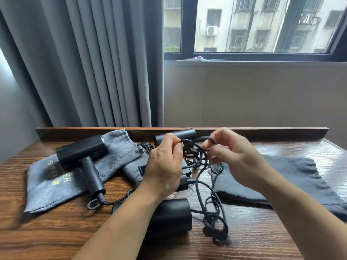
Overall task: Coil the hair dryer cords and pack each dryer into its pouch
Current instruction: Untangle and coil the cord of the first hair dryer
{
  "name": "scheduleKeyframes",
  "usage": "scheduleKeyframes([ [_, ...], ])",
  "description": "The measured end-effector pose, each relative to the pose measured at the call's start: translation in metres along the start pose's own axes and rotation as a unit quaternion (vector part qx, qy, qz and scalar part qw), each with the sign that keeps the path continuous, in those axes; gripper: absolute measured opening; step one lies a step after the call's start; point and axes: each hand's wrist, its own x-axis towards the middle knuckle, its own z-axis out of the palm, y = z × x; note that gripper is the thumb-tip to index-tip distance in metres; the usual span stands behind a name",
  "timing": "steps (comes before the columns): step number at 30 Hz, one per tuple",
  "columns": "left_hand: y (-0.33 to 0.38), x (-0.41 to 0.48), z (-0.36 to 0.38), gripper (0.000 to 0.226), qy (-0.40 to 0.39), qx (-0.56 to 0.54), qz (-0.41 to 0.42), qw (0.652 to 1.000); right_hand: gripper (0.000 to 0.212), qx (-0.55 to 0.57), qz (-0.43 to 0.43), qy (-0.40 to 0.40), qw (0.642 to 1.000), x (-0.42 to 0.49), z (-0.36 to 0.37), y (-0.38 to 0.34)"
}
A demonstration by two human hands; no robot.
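My left hand (165, 164) and right hand (232, 156) pinch the tangled cord (196, 186). Tugging could tighten knots, drag the near dryer (169, 216).

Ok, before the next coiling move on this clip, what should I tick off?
1. Both hands on cord: ok; left hand and right hand pinch the black cord.
2. Cord untangled: not ok; loops lie knotted on the wooden table.
3. Which dryer the held cord belongs to: cannot tell.
4. Pouch ready: ok; dark pouch lies flat at right.
5. Left hair dryer packed: not ok; it lies on the grey pouch.
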Motion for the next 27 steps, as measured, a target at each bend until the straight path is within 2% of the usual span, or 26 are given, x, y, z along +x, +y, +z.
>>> scheduleKeyframes([
  [1, -0.001, 0.0, 0.0, 0.019, -0.008, 0.005, 0.006, 1.0, 0.013, -0.141, -0.052, 0.008, 0.989, 0.0, -0.002, 0.002],
  [3, -0.002, 0.0, 0.001, 0.017, -0.013, 0.028, 0.024, 0.999, 0.013, -0.372, -0.175, 0.034, 0.911, 0.001, -0.004, 0.001],
  [4, -0.003, -0.001, 0.002, 0.016, -0.012, 0.039, 0.031, 0.999, 0.015, -0.428, -0.221, 0.041, 0.875, 0.003, -0.004, -0.003],
  [5, -0.003, -0.001, 0.003, 0.016, -0.008, 0.045, 0.036, 0.998, 0.015, -0.447, -0.249, 0.047, 0.858, 0.004, -0.004, -0.006],
  [6, -0.003, -0.002, 0.003, 0.015, -0.003, 0.048, 0.04, 0.998, 0.013, -0.436, -0.261, 0.052, 0.86, 0.005, -0.004, -0.006],
  [7, -0.004, -0.002, 0.003, 0.015, 0.002, 0.049, 0.042, 0.998, 0.01, -0.393, -0.253, 0.057, 0.882, 0.006, -0.005, -0.005],
  [9, -0.006, -0.003, 0.001, 0.015, 0.017, 0.051, 0.039, 0.998, 0.006, -0.179, -0.152, 0.066, 0.97, 0.005, -0.008, -0.006],
  [10, -0.008, -0.002, 0.0, 0.015, 0.026, 0.051, 0.033, 0.998, 0.007, -0.031, -0.089, 0.059, 0.994, 0.004, -0.01, -0.006],
  [11, -0.009, -0.001, -0.001, 0.016, 0.034, 0.054, 0.03, 0.997, 0.011, 0.095, -0.039, 0.051, 0.993, 0.002, -0.012, -0.005],
  [12, -0.011, 0.0, -0.001, 0.016, 0.039, 0.061, 0.032, 0.997, 0.015, 0.171, -0.004, 0.045, 0.984, 0.002, -0.014, 0.0],
  [13, -0.012, 0.001, -0.001, 0.016, 0.042, 0.068, 0.031, 0.996, 0.015, 0.182, 0.018, 0.038, 0.982, 0.002, -0.014, 0.004],
  [14, -0.013, 0.001, -0.001, 0.016, 0.044, 0.069, 0.028, 0.996, 0.016, 0.13, 0.023, 0.031, 0.991, 0.002, -0.015, 0.006],
  [16, -0.014, 0.002, -0.001, 0.016, 0.039, 0.065, 0.03, 0.997, 0.017, -0.107, -0.025, 0.014, 0.994, 0.002, -0.017, 0.009],
  [17, -0.014, 0.001, 0.0, 0.016, 0.033, 0.071, 0.036, 0.996, 0.024, -0.232, -0.068, 0.008, 0.97, 0.002, -0.016, 0.008],
  [19, -0.014, 0.001, 0.002, 0.015, 0.02, 0.084, 0.048, 0.995, 0.035, -0.412, -0.167, 0.029, 0.895, 0.006, -0.012, 0.004],
  [21, -0.014, 0.0, 0.003, 0.015, 0.014, 0.088, 0.059, 0.994, 0.037, -0.472, -0.214, 0.039, 0.854, 0.01, -0.005, 0.0],
  [22, -0.014, 0.0, 0.003, 0.016, 0.013, 0.087, 0.063, 0.994, 0.034, -0.471, -0.222, 0.044, 0.853, 0.012, -0.003, 0.001],
  [23, -0.014, -0.001, 0.002, 0.015, 0.015, 0.082, 0.063, 0.995, 0.027, -0.441, -0.221, 0.049, 0.868, 0.013, -0.003, 0.001],
  [25, -0.015, -0.001, 0.0, 0.015, 0.027, 0.063, 0.056, 0.996, 0.011, -0.291, -0.18, 0.061, 0.938, 0.015, -0.007, 0.007],
  [27, -0.014, -0.001, 0.0, 0.018, 0.039, 0.041, 0.043, 0.997, 0.016, -0.11, -0.128, 0.064, 0.983, 0.012, -0.006, 0.012],
])
